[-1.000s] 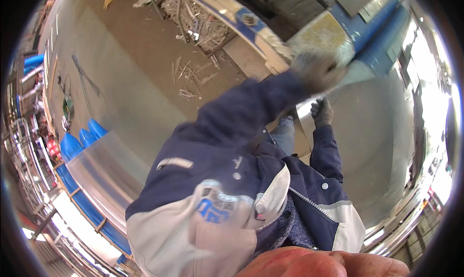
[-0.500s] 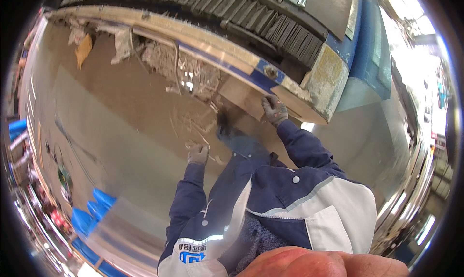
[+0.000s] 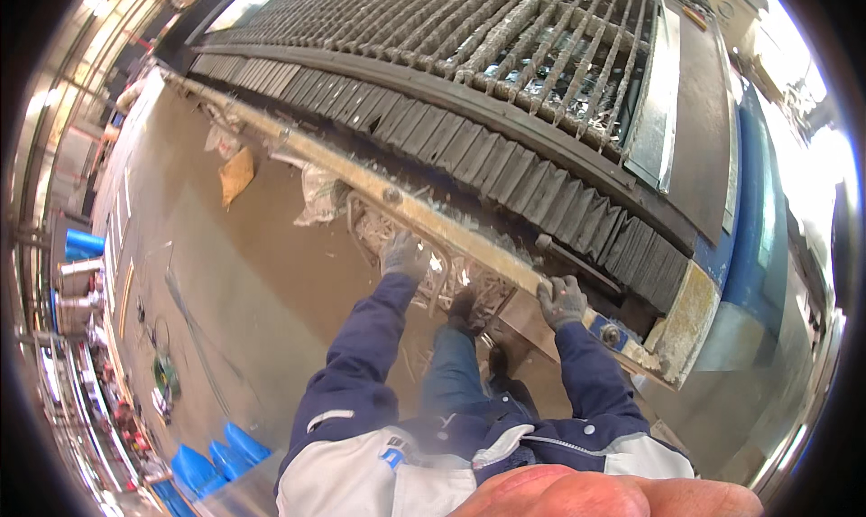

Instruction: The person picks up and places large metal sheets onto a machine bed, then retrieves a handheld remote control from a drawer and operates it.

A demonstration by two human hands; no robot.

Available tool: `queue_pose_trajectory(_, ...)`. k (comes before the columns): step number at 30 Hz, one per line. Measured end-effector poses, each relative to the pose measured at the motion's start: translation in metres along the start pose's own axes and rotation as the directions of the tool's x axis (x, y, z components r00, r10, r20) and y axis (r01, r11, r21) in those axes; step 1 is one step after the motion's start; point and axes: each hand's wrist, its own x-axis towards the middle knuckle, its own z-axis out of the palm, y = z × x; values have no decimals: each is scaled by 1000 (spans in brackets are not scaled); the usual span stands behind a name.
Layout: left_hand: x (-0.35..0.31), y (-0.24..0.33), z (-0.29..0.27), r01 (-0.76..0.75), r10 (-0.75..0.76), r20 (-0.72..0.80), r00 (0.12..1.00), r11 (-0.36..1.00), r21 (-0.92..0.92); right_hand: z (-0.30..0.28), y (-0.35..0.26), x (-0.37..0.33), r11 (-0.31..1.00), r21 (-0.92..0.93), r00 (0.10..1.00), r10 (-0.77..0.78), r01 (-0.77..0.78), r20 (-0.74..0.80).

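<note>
My right hand (image 3: 561,301), in a grey work glove, has its fingers curled over the pale worn edge rail (image 3: 460,226) along the machine's side. In a similar glove, my left hand (image 3: 403,254) is beside the bent metal handle (image 3: 439,278) of a container under the rail. Blur hides its fingers, and I cannot tell whether it touches the handle. Heaped metal scrap (image 3: 474,282) shows in the container between and beyond my hands.
Above the rail runs a dark pleated bellows cover (image 3: 433,147), with a slatted metal bed (image 3: 433,30) behind it. A white sack (image 3: 320,195) and a tan bag (image 3: 236,176) lie to the left. Blue rolls (image 3: 198,467) stand at lower left. My boots (image 3: 461,305) are beside the container.
My view has shifted toward the machine, bringing the slatted bed into sight. My left hand has moved forward to the container's handle. My right hand has come up onto the edge rail.
</note>
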Motion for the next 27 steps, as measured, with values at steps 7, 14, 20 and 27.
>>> queue_pose_trajectory(7, 156, -21, 95, -86, 47, 786, 617, 996, 8, -16, -12, 26, 976, 74, 969, 191, -204, 154)
queue_pose_trajectory(14, 179, -6, 101, 12, -162, 876, 455, 984, 175, -17, -17, 70, 880, -124, 689, 441, -459, 575)
queue_pose_trajectory(20, 184, 2, 108, 166, -191, 832, 521, 979, 121, -140, -12, 178, 896, -183, 584, 407, -405, 703)
queue_pose_trajectory(27, 194, 9, 101, 56, -222, 895, 388, 974, 218, -335, 136, 294, 713, -392, 709, 680, -581, 186)
